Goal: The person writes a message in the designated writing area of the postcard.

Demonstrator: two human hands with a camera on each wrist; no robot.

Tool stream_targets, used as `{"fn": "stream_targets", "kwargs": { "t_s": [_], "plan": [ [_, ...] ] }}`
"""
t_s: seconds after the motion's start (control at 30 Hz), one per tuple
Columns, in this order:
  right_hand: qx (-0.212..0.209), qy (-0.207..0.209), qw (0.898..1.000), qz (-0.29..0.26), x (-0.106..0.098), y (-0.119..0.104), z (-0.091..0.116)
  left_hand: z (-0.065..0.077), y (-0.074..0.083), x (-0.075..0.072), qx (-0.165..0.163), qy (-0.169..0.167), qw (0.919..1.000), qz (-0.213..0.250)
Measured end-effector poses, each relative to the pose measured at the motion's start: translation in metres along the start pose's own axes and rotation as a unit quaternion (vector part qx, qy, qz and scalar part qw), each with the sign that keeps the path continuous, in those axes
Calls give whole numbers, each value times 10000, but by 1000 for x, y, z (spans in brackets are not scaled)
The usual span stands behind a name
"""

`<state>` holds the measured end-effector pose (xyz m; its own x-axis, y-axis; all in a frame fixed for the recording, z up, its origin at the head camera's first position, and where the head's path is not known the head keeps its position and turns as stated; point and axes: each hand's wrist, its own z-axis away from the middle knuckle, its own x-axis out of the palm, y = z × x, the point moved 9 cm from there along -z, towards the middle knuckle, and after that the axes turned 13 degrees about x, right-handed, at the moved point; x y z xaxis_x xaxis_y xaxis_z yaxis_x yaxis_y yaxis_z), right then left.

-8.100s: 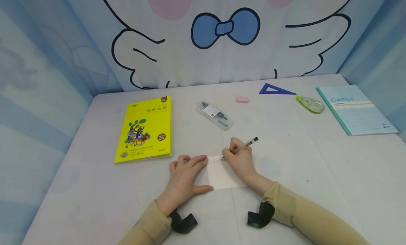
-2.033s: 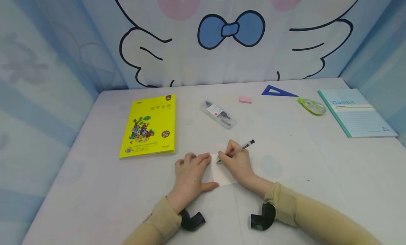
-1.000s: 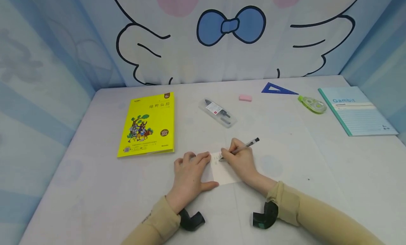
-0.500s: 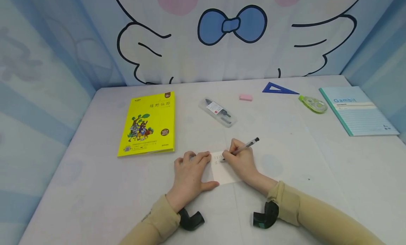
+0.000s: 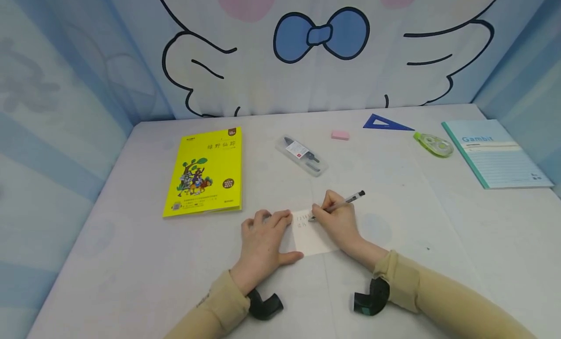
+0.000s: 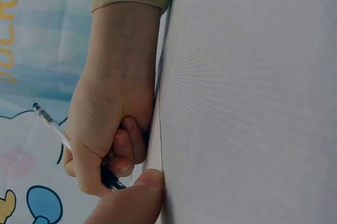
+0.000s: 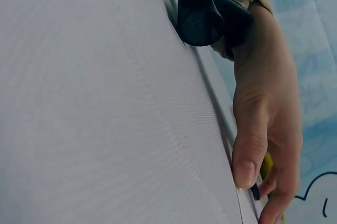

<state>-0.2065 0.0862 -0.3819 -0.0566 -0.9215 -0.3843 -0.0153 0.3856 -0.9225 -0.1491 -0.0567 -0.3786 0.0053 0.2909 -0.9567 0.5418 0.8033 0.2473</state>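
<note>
A small sheet of off-white paper (image 5: 313, 244) lies on the table, with two short rows of handwritten marks near its top left. My right hand (image 5: 341, 226) pinches a clear-barrelled pen (image 5: 356, 197) with a black end, its tip at the second row. My left hand (image 5: 263, 244) rests with spread fingers at the paper's left edge, the thumb over the lower corner. In the left wrist view, the pen (image 6: 50, 122) slants through the curled right hand (image 6: 100, 113), near my left thumb (image 6: 134, 197). The right wrist view shows the left hand (image 7: 271, 113) pressing at the sheet's edge.
A yellow book (image 5: 203, 171) lies to the left. Farther back are a clear case with a compass (image 5: 301, 155), a pink eraser (image 5: 340, 135), a blue set square (image 5: 385, 122) and a green correction tape (image 5: 433, 144). A pale blue notebook (image 5: 497, 154) lies at the right.
A second row of marks has appeared below the first. Over the last second my right hand has shifted slightly right with the pen, while my left hand has stayed in place.
</note>
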Motion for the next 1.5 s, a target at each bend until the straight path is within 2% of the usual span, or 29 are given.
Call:
{"fn": "stream_targets", "kwargs": {
  "t_s": [0.17, 0.4, 0.67, 1.0, 1.17, 1.5],
  "plan": [
    [-36, -122, 9999, -8, 2, 0, 0, 0, 0, 0, -7, 13, 10000, -64],
    [63, 102, 9999, -98, -3, 1, 0, 0, 1, 0, 2, 22, 9999, -105],
    [17, -17, 10000, -9, -1, 2, -1, 0, 1, 0, -10, 31, 10000, -47],
    [286, 132, 9995, 13, -9, 9, -4, 0, 0, 1, -49, -48, 10000, -55],
    [201, -62, 9998, 55, -7, 8, -3, 1, 0, 1, -46, -13, 10000, -12],
    [64, -105, 9997, -216, -7, 6, -3, 1, 0, 2, -50, 15, 10000, 21]
  ]
}}
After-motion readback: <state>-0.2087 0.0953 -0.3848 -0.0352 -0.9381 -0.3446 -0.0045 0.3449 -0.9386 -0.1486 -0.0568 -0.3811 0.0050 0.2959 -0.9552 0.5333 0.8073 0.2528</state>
